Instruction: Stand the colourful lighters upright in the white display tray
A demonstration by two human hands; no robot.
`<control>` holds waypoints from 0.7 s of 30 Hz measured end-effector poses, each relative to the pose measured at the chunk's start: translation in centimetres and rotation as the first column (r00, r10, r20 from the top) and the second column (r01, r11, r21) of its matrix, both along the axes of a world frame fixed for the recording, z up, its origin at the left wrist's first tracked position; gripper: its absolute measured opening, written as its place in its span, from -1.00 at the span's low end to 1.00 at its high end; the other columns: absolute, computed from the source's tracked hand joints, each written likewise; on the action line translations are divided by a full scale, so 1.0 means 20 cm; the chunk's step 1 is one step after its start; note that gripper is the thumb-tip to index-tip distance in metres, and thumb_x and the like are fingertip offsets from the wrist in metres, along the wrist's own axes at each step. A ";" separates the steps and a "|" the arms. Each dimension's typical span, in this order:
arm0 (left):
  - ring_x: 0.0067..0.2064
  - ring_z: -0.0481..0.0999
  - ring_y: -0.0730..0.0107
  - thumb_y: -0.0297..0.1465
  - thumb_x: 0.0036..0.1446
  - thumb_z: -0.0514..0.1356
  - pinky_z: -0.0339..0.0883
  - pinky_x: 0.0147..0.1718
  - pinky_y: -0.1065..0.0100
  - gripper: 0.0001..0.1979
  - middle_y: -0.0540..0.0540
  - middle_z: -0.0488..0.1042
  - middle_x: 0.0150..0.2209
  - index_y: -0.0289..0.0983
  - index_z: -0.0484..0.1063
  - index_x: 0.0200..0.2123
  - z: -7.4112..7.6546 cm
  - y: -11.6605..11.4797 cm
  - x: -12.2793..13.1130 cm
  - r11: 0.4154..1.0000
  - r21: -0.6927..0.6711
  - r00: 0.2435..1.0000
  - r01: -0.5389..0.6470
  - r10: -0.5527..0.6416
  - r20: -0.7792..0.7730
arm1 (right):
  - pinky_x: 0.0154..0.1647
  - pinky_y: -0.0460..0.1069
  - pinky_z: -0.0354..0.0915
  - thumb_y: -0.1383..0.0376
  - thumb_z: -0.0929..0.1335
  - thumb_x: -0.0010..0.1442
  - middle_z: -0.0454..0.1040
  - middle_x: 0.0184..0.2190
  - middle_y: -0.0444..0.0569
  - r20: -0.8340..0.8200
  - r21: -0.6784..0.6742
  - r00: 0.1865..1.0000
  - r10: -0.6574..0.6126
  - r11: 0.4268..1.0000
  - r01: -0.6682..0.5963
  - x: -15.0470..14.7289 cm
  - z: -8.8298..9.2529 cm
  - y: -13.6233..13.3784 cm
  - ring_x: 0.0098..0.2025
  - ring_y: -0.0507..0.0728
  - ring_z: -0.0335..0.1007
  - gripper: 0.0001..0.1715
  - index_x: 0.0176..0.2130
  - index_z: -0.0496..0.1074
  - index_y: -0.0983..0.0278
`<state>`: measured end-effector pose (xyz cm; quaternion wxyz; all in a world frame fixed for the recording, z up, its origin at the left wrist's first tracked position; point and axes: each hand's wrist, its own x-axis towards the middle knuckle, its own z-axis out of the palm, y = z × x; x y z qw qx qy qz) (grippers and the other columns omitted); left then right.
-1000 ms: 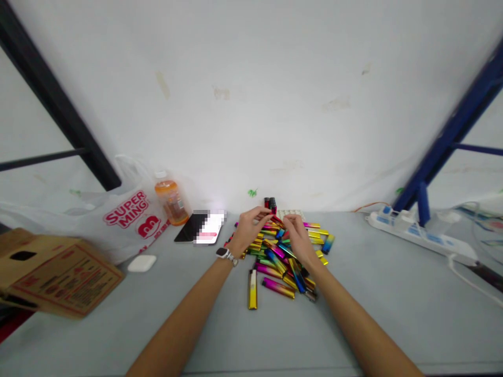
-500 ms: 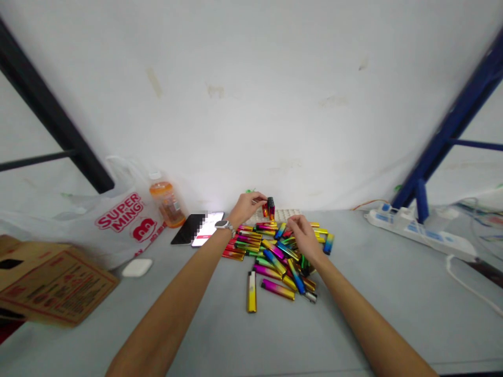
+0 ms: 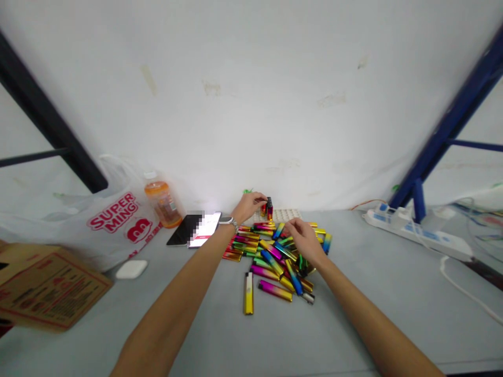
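Several shiny two-tone lighters (image 3: 272,263) lie in a loose pile on the grey table. Behind the pile is a white tray with a grid of holes (image 3: 288,214), where a few red-and-gold lighters (image 3: 270,210) with black tops stand upright at its left end. My left hand (image 3: 250,205), with a watch on the wrist, pinches one of these upright lighters at the tray. Over the back right of the pile hovers my right hand (image 3: 302,236), thumb and fingers drawn together. Whatever may be between its fingertips is hidden.
Left of the pile lie a phone (image 3: 205,233) and a black tablet (image 3: 183,230), near an orange drink bottle (image 3: 163,203). Farther left are a white plastic bag (image 3: 118,230), a white case (image 3: 132,269) and a cardboard box (image 3: 51,288). At right lies a power strip (image 3: 418,233).
The view has shifted slightly. My left hand stays at the upright lighters on the tray, and my right hand stays over the pile with little visible movement.
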<state>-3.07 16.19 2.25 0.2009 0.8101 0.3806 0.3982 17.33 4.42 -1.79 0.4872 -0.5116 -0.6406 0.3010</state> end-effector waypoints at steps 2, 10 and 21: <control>-0.24 0.58 0.28 -0.38 0.10 0.22 0.44 -0.10 0.16 -0.85 -0.12 0.61 -0.27 -0.29 0.55 -0.28 0.00 0.00 0.00 1.000 0.000 1.000 0.001 -0.001 0.014 | -0.31 0.00 0.24 0.07 0.26 0.20 0.45 -0.50 -0.10 0.007 0.005 1.000 -0.010 1.000 0.010 0.01 0.00 0.00 -0.42 0.10 0.34 -0.67 -0.39 0.39 0.26; -0.26 0.52 0.34 -0.42 0.13 0.21 0.45 -0.15 0.19 -0.86 -0.13 0.50 -0.23 -0.29 0.57 -0.27 -0.04 0.00 0.00 0.995 0.094 0.998 -0.028 0.033 -0.048 | -0.40 -0.04 0.16 0.11 0.26 0.20 0.40 -0.53 -0.13 0.107 0.025 0.994 0.018 0.999 -0.020 0.00 0.04 -0.01 -0.47 0.07 0.26 -0.68 -0.42 0.39 0.27; -0.19 0.48 0.32 -0.37 0.23 0.12 0.41 -0.14 0.30 -0.69 -0.14 0.36 -0.09 -0.22 0.46 0.02 -0.06 -0.18 -0.02 0.931 0.317 0.947 -0.180 0.251 -0.201 | -0.34 -0.03 0.22 0.33 0.29 0.15 0.56 -0.41 0.03 0.579 0.038 0.811 0.084 0.991 -0.129 -0.11 0.10 0.10 -0.39 0.14 0.43 -0.73 -0.16 0.50 0.29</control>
